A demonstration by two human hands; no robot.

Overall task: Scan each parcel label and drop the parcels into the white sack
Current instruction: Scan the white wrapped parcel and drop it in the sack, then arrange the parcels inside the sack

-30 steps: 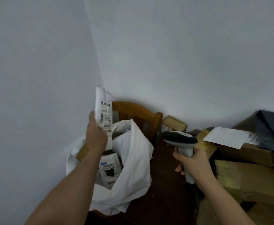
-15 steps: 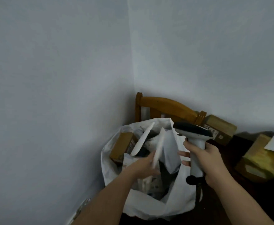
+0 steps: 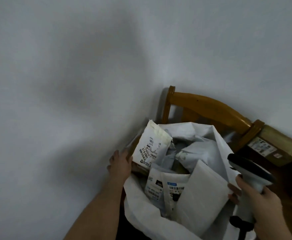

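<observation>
The white sack [image 3: 141, 215] stands open on a wooden chair in the room's corner, with several parcels inside. A white bag parcel with a printed label [image 3: 150, 146] stands tilted at the sack's left rim. My left hand [image 3: 120, 164] is right beside it, fingers loosely extended and touching the parcel's lower left edge. Lower in the sack lie a plain white padded envelope [image 3: 202, 194] and labelled bags [image 3: 172, 189]. My right hand [image 3: 266, 205] grips the handle of the barcode scanner [image 3: 249, 170] over the sack's right rim.
The brown wooden chair back [image 3: 204, 104] rises behind the sack. A cardboard box with a label [image 3: 271, 144] sits to its right on a dark table. White walls close in at the left and behind.
The view swung left and down toward the sack. My left hand lowered the labelled parcel from above the sack to its left rim. The scanner stayed in my right hand.
</observation>
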